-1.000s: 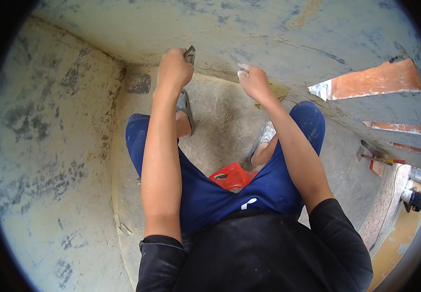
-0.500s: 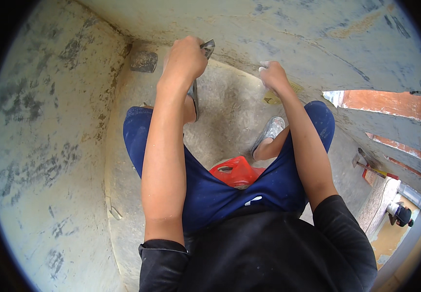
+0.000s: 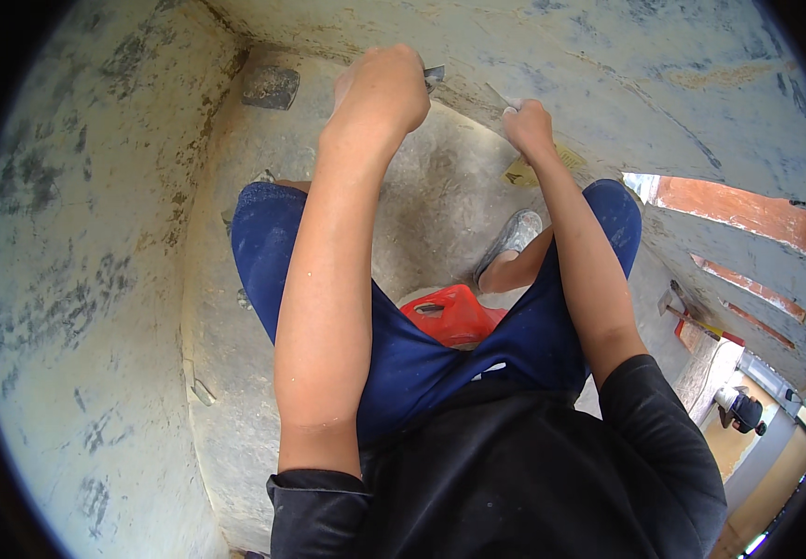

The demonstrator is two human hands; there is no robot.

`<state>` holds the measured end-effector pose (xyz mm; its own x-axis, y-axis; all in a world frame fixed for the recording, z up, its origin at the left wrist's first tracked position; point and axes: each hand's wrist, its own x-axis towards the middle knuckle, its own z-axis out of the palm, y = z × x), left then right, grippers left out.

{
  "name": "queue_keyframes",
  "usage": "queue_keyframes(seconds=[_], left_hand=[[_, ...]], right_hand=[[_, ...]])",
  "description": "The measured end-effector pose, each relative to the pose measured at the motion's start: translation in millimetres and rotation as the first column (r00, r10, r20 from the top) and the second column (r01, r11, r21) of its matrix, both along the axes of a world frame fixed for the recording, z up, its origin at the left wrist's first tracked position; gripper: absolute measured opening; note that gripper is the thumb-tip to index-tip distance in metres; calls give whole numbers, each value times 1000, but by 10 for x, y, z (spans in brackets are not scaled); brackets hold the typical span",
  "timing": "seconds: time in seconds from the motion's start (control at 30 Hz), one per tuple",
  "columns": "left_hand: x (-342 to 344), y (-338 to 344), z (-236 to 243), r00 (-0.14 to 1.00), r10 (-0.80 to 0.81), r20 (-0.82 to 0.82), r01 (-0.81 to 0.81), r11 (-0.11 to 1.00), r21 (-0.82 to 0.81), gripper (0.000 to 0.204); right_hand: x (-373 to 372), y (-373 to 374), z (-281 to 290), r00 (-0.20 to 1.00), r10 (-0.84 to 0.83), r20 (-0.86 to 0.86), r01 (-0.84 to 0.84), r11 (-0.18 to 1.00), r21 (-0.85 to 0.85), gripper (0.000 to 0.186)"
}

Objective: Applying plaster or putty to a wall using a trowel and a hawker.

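Observation:
My left hand (image 3: 380, 91) is closed at the foot of the front wall, near the corner. From its right side juts a small dark metal-bladed scraper (image 3: 435, 75); its handle is hidden in the fist. Further right, my right hand (image 3: 528, 129) is closed too, with whitish fingertips. A thin flat blade (image 3: 496, 95) sticks out from it toward the front wall (image 3: 533, 56), whose surface is patchy grey and scuffed. Whether either blade touches the wall I cannot tell.
A dark flat slab (image 3: 271, 88) lies in the far left corner. Between my legs sits a red plastic bag (image 3: 454, 315). Yellowish printed paper (image 3: 520, 172) is beneath my right forearm. A red-and-yellow-handled tool (image 3: 701, 325) lies at right, near gaps showing orange brick (image 3: 738, 211).
My left hand has moved right and farther up the picture, toward my right hand. The right hand has risen slightly, and its thin blade now shows. The view has shifted a little.

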<state>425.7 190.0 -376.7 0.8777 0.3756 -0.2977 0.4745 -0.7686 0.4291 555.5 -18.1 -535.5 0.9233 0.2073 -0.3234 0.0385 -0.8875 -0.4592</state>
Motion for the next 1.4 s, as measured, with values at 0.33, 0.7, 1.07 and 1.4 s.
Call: queue_keyframes(seconds=[0.33,0.7,1.07,1.4], left_hand=[[-116,98,-49,1000,3,-28,-4,1000,-25,23],[-39,128,-42,998,-23,-53,24,1000,19,25],[-65,150,-82,1000,-1,-14,1,1000,-11,23],[30,57,-42,995,-35,-90,34,999,-19,23]], right_hand=[[-17,-7,-194,995,-16,96,24,996,-85,36],[94,39,-16,999,36,40,-33,997,-68,36],[-49,53,-343,997,38,62,-33,996,-86,35],[-51,40,-384,995,25,96,-19,998,-58,38]])
